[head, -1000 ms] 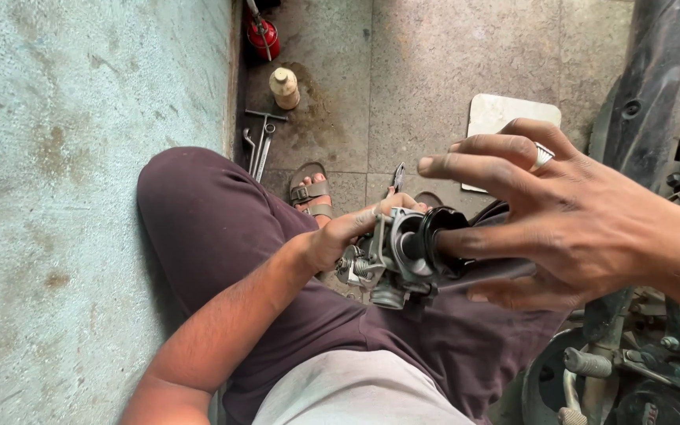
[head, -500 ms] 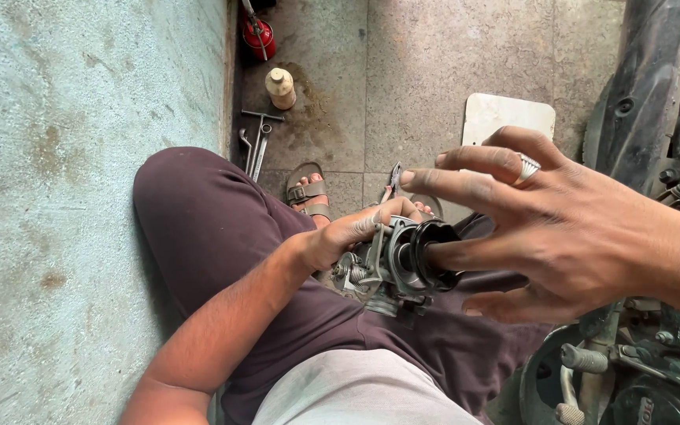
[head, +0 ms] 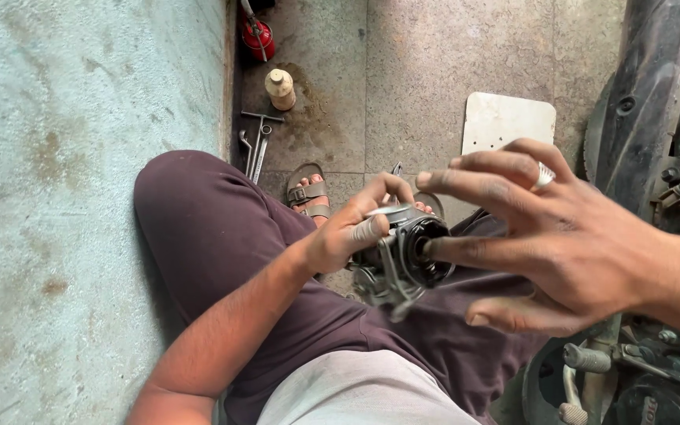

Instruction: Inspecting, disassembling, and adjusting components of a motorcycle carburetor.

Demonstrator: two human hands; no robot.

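My left hand (head: 352,228) grips a small metal engine part, a carburetor (head: 399,260), with a round black opening facing right, held above my lap. My right hand (head: 548,240) is spread wide close to the camera, a ring on one finger. Its middle finger tip touches the rim of the black opening; the other fingers stay apart and hold nothing. My legs in dark maroon trousers (head: 198,228) lie beneath, one sandalled foot (head: 308,193) on the floor.
A teal wall (head: 80,157) runs along the left. Spanners and a T-handle tool (head: 257,145), a beige bottle (head: 281,88) and a red can (head: 257,35) lie on the stone floor. A white board (head: 505,122) sits beyond; a motorcycle (head: 655,118) stands at right.
My right hand has drawn back from around the part and opened wide, now only a fingertip at its black opening. My left hand has turned the part slightly.
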